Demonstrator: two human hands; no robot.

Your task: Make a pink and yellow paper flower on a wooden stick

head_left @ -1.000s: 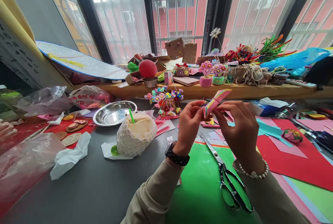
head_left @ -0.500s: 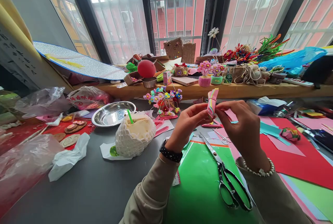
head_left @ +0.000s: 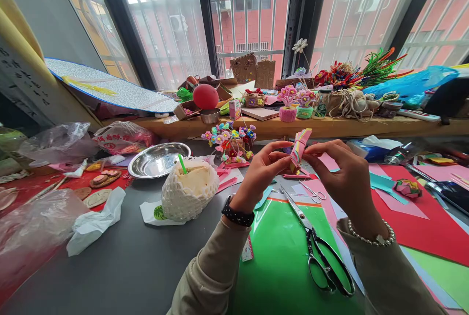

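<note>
A small bundle of folded coloured paper (head_left: pixel 301 145), mostly pink with yellow and green edges and cinched near its upper end, is held up above the table. My left hand (head_left: pixel 264 168) pinches its lower left side between thumb and fingers. From the other side, the thumb and fingertips of my right hand (head_left: pixel 339 173) close on it. Below the hands, large scissors (head_left: pixel 311 237) with black handles lie slightly apart on a glossy green sheet (head_left: pixel 278 256). Small scissors (head_left: pixel 315 193) rest just beyond them.
On the left stand a foam-netted coconut (head_left: pixel 190 190) with a green straw and a metal plate (head_left: pixel 159 159). Red paper (head_left: pixel 421 222) and a folded paper flower (head_left: pixel 407 188) lie right. Crocheted flowers (head_left: pixel 230 139) stand behind. Craft items crowd the wooden sill (head_left: pixel 164 130).
The paper bundle has tilted further to the right and shows more of its side. My right hand has shifted slightly right and down; my left fingers have spread a little.
</note>
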